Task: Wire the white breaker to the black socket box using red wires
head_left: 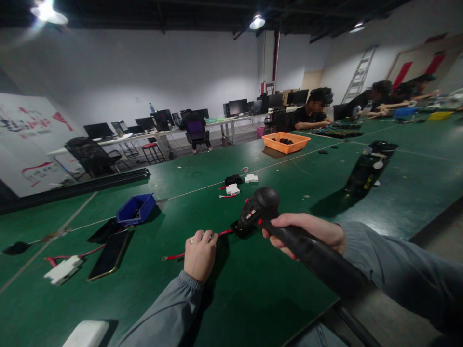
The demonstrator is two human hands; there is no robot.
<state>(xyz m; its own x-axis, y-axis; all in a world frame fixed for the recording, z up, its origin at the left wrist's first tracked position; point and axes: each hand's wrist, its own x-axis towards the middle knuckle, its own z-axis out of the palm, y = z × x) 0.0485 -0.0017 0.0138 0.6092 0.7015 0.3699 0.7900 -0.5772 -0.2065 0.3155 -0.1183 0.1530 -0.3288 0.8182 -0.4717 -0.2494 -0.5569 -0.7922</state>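
My right hand (309, 231) is wrapped round the black handle of a power screwdriver (262, 205) with red buttons. Its working end points down at a small dark part (238, 230) on the table, where a red cable (226, 233) ends. My left hand (200, 254) is closed over something on the table, mostly hidden by the fingers; a bit of white shows there. To its left runs a red cable (175, 257) with a metal ring terminal at the tip. Whether the driver's bit touches the dark part is hard to see.
On the green table (267, 308) stand a blue bin (136, 209), a phone (109, 255), a white block with red wires (64, 270), and more white blocks (232, 189) beyond the driver. Further off are an orange basket (285, 143), a black bottle (369, 168) and co-workers (311, 115).
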